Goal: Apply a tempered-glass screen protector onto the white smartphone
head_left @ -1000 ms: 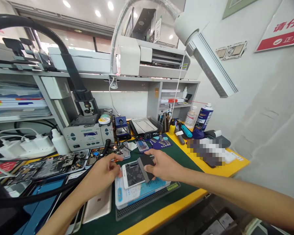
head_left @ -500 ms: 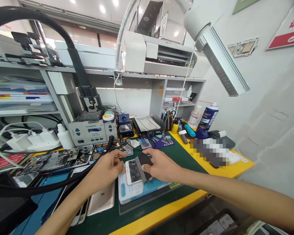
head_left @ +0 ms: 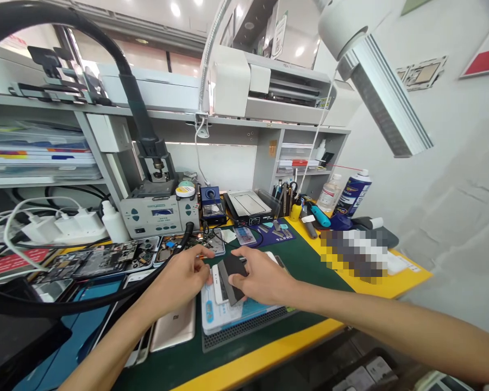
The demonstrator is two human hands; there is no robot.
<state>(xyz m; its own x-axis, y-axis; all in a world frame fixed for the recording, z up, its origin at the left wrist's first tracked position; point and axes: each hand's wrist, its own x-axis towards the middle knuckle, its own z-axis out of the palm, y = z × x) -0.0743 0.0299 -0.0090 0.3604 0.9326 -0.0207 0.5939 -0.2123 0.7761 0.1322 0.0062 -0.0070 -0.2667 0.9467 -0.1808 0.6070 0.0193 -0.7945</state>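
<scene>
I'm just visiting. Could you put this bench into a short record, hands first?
Left hand: fingers at the left edge of the white phone; grip unclear
Right hand: holding a black-and-gray flat tool over the white phone
Under white phone: blue-and-white slab on a gray perforated mat
Left of slab: gold phone, back up
Back right: clear bottle beside blue spray can

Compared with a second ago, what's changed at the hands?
The right hand has slid the black-and-grey scraper left across the white smartphone, towards its left end. Nothing was let go. Unchanged: the left hand beside that end, the smartphone on the blue-and-white pack.
</scene>
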